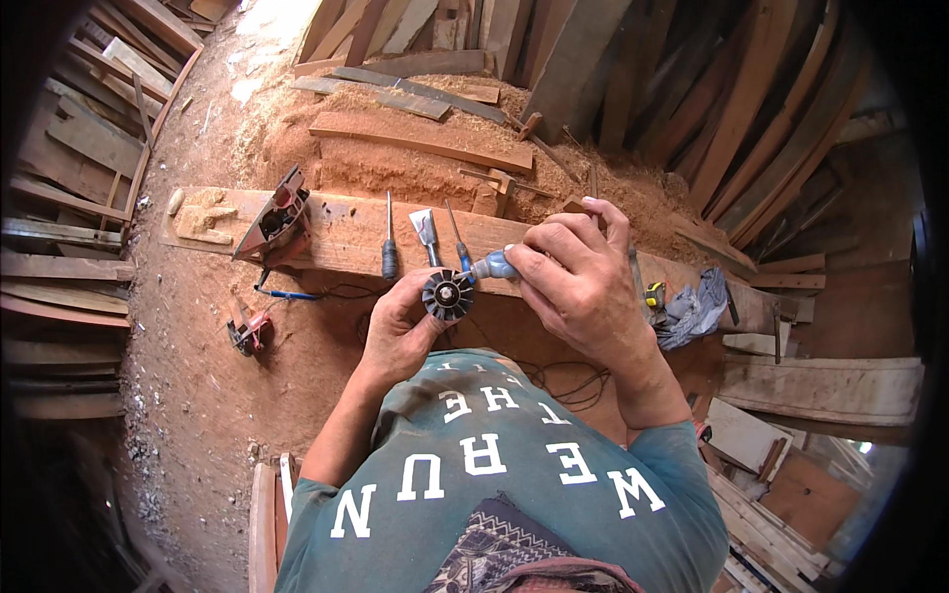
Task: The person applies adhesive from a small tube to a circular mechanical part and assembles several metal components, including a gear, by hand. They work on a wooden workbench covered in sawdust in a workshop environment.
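Observation:
My left hand (400, 326) is closed around a round motor part with a black finned fan (447, 307), its face turned up toward me. In my right hand (578, 282) is a small blue translucent object with a pale narrow tip (488, 267), perhaps a squeeze bottle. The tip reaches the fan's upper right edge; whether it touches is unclear. Just beyond, on a wooden beam (351, 232), lie a dark-handled screwdriver (388, 252), a flat white-ended tool (424, 229) and a thin blue-handled screwdriver (461, 247).
An opened reddish power tool housing (280, 225) rests on the beam's left part. A red-and-black tool part (252, 334) lies on the ground. Rightward are a yellow tape measure (655, 294) and a grey cloth (697, 311). Sawdust (395, 124) and stacked boards (761, 109) lie beyond.

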Demonstrator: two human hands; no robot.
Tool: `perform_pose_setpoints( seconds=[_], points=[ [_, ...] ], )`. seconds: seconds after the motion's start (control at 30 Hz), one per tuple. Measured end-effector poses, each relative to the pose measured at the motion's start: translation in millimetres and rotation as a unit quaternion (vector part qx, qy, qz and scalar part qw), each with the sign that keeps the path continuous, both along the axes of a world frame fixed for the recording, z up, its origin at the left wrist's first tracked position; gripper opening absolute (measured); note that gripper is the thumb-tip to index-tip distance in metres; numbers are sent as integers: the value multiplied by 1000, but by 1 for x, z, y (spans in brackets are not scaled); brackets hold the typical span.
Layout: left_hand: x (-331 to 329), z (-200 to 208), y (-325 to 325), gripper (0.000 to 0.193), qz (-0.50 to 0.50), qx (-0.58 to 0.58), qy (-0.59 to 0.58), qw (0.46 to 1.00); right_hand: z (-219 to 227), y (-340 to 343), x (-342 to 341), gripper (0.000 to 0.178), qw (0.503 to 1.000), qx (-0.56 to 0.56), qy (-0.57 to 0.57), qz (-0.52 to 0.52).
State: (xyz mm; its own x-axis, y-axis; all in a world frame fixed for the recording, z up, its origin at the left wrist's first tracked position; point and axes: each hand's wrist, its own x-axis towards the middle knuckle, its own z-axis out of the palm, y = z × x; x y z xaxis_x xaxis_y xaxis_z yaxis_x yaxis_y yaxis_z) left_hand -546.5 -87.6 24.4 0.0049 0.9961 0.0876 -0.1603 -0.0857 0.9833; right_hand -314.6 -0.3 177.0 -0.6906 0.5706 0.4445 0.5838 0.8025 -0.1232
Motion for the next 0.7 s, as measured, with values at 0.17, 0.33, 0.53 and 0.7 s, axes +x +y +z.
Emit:
perform_pose_setpoints(
  seconds=[0.17,0.33,0.53,0.7],
  points=[
    [-5,4,1,37,-37,0,11,999,4,0,-5,15,1000,2,-25,16],
    [-9,13,3,36,-50,6,29,998,3,-1,-9,16,998,17,-56,30],
    [-12,13,2,35,-54,-8,24,998,4,-3,-12,19,997,28,-69,36],
    [-13,12,1,35,-49,-4,22,999,5,-4,-14,18,996,35,-71,37]
  ],
)
